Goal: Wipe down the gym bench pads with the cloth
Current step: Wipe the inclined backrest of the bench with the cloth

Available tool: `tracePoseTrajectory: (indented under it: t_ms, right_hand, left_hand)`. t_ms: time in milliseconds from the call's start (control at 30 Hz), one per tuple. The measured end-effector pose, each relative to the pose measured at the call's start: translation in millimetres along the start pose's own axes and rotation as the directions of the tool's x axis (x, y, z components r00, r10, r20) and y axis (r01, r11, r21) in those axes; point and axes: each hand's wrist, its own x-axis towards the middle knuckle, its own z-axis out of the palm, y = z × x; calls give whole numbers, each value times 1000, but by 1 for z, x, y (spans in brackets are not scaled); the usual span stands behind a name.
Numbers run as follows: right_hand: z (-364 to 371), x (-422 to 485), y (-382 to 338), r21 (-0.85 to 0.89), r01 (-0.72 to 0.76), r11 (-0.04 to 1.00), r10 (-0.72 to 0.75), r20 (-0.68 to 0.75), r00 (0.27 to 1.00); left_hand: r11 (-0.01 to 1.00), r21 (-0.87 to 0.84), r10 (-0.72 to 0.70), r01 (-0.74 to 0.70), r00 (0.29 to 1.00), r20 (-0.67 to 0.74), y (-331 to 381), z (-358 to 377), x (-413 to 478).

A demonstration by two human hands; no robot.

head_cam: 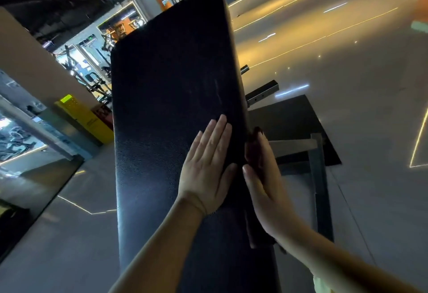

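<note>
- Bench pad (171,79): I see a long black padded board with a grained surface. It runs from the bottom of my view up and away, and its far end has rounded corners.
- Left hand (206,172): it lies flat, palm down, on the pad's top face near the right edge. The fingers (217,135) are straight and close together, pointing up the pad and grasping nothing.
- Right hand (266,188): it is set against the pad's right side edge, just beside the left hand. The fingers are extended, not clenched, and the thumb tip rests at the pad's top edge.
- Cloth (252,147): a dark reddish fabric sits between the right hand's fingers and the pad's side edge, pressed there by the flat fingers. Only a small part shows past the fingertips, and I cannot tell how far it extends under the palm.
- Bench frame (317,177): grey metal bars stand to the right of the pad, below the right hand.
- Floor mat (289,116): a black sheet lies under the frame on the glossy floor (347,49).
- Yellow box (85,119): it stands left of the pad, well apart from it.
- Gym machines (92,79): dark equipment stands in the far left background.
</note>
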Motion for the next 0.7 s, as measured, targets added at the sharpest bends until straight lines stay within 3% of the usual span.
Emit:
tracePoseTrajectory:
  t_ms: [200,500,700]
  right_hand:
    - [1,3,-10,-98,-1,995,1,-7,1000]
    - [3,146,-37,-180,46,983,-58,-57,997]
    - [5,81,-34,-270,79,960,-111,-107,988]
  left_hand:
    - [1000,-26,6,-7,999,-43,-1,3,0]
    - [999,-34,13,-15,999,-51,-1,3,1]
    - [999,-32,18,-19,999,-35,-2,3,0]
